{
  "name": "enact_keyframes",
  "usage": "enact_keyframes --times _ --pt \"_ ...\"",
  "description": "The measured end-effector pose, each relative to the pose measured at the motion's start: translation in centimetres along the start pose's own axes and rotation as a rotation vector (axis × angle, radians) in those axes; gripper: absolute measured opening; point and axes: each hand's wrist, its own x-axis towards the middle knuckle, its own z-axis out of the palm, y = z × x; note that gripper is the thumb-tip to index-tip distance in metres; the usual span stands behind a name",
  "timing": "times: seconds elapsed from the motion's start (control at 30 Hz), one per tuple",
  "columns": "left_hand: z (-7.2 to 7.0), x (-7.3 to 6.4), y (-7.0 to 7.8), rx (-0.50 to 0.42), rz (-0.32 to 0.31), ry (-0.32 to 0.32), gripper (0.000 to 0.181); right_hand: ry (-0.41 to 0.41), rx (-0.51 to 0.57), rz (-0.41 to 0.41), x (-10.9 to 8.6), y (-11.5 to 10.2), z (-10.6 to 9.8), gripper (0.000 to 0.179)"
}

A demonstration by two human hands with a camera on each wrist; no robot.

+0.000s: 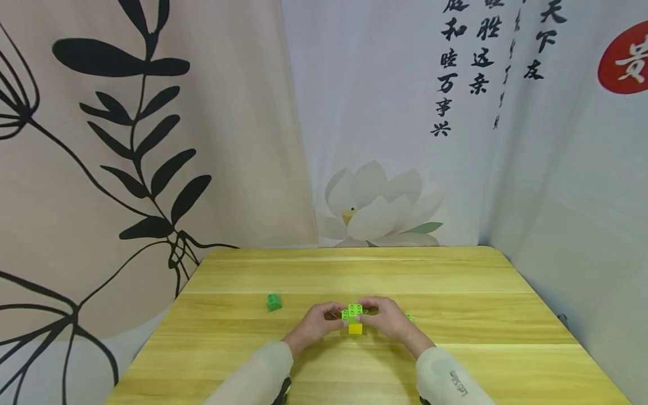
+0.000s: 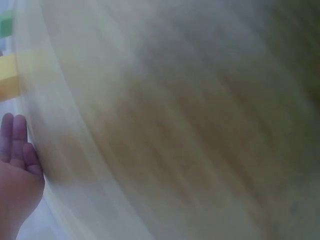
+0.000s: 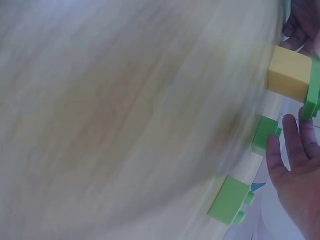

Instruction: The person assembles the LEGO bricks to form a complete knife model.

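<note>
A small stack of toy building bricks stands between the two hands: light green bricks [image 1: 355,310] on top, a yellow brick [image 1: 355,329] below. At the stack's left end, the left hand [image 1: 316,325] pinches the green part between thumb and fingers. The right hand [image 1: 388,318] pinches its right end, thumb in front. In the right wrist view the yellow brick [image 3: 290,72] sits under a green piece [image 3: 312,92], with the right hand [image 3: 302,180] beside it. The left wrist view catches only the left hand [image 2: 20,170] and part of the yellow brick [image 2: 7,77].
A green brick [image 1: 274,302] lies on the wooden table [image 1: 228,349] to the left. Another green piece [image 1: 409,317] shows behind the right hand. In the right wrist view, a green brick [image 3: 265,135] and a light green brick [image 3: 230,200] lie near that hand. Printed curtains hang behind.
</note>
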Motion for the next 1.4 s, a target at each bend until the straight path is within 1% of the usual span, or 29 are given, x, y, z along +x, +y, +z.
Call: enact_keyframes --times 0.27,0.5,0.73,0.93,1.0,1.1,1.23,1.4 --pt "-0.1 -0.1 0.2 -0.016 0.001 -0.017 0.032 -0.011 -0.034 0.008 0.0 -0.2 -0.3 0.036" --pt "-0.2 -0.2 0.0 -0.033 -0.001 -0.018 0.035 -0.016 -0.017 -0.010 0.0 -0.3 -0.1 0.027" --pt "-0.1 -0.2 -0.3 -0.044 -0.025 -0.019 0.036 -0.015 -0.014 0.011 -0.2 -0.1 0.0 0.037" --pt "-0.1 -0.1 -0.3 -0.058 0.000 -0.026 0.033 -0.009 0.009 0.017 -0.4 0.0 -0.2 0.042" --pt "-0.1 -0.1 -0.3 -0.056 0.003 -0.024 0.033 0.004 0.030 0.029 -0.4 -0.1 -0.4 0.045" --pt "-0.1 -0.1 -0.2 -0.060 -0.001 -0.023 0.034 0.045 0.046 0.051 -0.3 -0.3 -0.9 0.046" --pt "-0.1 -0.2 -0.1 -0.060 -0.003 -0.017 0.034 0.111 0.037 0.083 -0.3 -0.4 -1.9 0.042" --pt "0.0 -0.2 -0.2 -0.058 -0.004 -0.008 0.034 0.175 0.029 0.116 -0.5 -0.1 -3.4 0.040"
